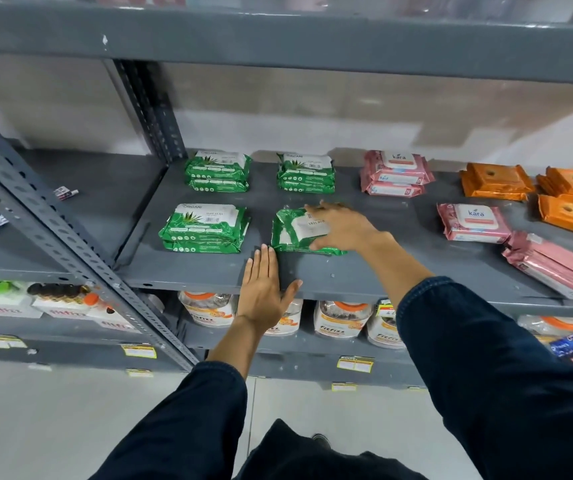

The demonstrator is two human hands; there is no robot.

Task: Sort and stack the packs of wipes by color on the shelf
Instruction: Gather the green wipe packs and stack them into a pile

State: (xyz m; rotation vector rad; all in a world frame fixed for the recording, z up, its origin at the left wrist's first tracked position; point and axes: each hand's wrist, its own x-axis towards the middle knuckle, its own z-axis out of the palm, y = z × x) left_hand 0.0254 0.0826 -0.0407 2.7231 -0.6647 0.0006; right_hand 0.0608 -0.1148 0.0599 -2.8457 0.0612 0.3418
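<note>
On the grey shelf [399, 271] lie green wipe packs in four spots: stacks at back left [218, 171], back middle [306, 173] and front left [203, 228], and a front middle pack [292, 233]. My right hand [338, 226] grips that front middle green pack from its right side, fingers over its top. My left hand [264, 289] rests flat and open on the shelf's front edge, fingertips touching the pack's near left corner. Pink packs sit at back [396, 173], front right [474, 223] and tilted at the shelf's right edge [555, 266]. Orange packs [496, 181] lie far right.
A slotted grey upright [70, 247] runs diagonally at left. More orange packs [572, 199] crowd the right end. The shelf below holds jars with orange lids [338, 318] and yellow price tags [354, 363]. The left bay holds small loose items [65, 192].
</note>
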